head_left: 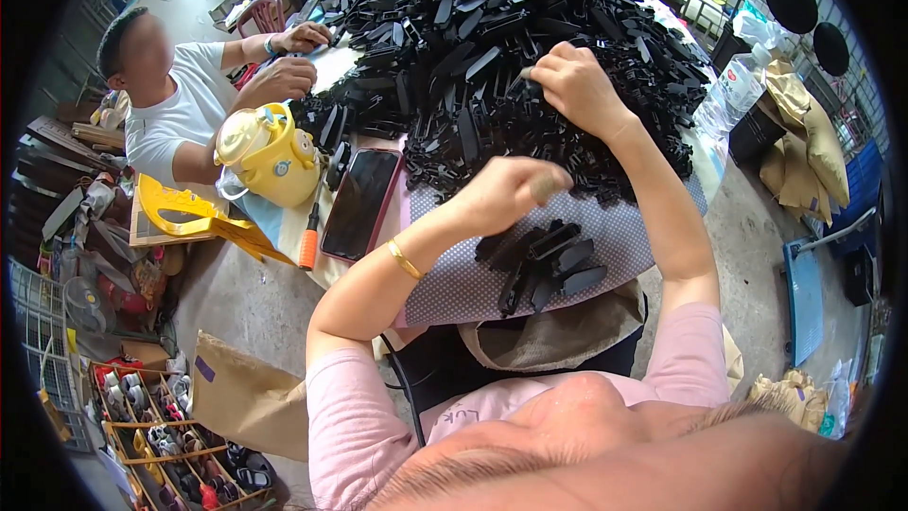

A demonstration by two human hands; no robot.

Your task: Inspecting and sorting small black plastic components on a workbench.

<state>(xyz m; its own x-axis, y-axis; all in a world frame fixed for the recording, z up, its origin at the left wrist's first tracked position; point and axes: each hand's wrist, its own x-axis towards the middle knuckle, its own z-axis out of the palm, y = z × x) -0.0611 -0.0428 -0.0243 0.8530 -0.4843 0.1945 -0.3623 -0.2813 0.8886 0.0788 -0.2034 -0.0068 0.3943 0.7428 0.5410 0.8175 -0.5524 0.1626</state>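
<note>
A big heap of black plastic parts (pixel 492 47) covers the table. My right hand (pixel 575 85) reaches into the heap's near edge, fingers curled on a black part there. My left hand (pixel 511 191) hovers closer to me with its fingers bunched, just above a small cluster of black parts (pixel 549 265) lying on the dotted grey cloth (pixel 454 274). What the left hand grips is hidden. A gold bangle (pixel 405 259) sits on my left wrist.
A dark phone (pixel 361 203) and an orange-handled screwdriver (pixel 309 241) lie at the table's left. A yellow jug (pixel 270 153) stands beside them. Another person (pixel 180 95) in white works at the far left. A water bottle (pixel 742 80) stands right.
</note>
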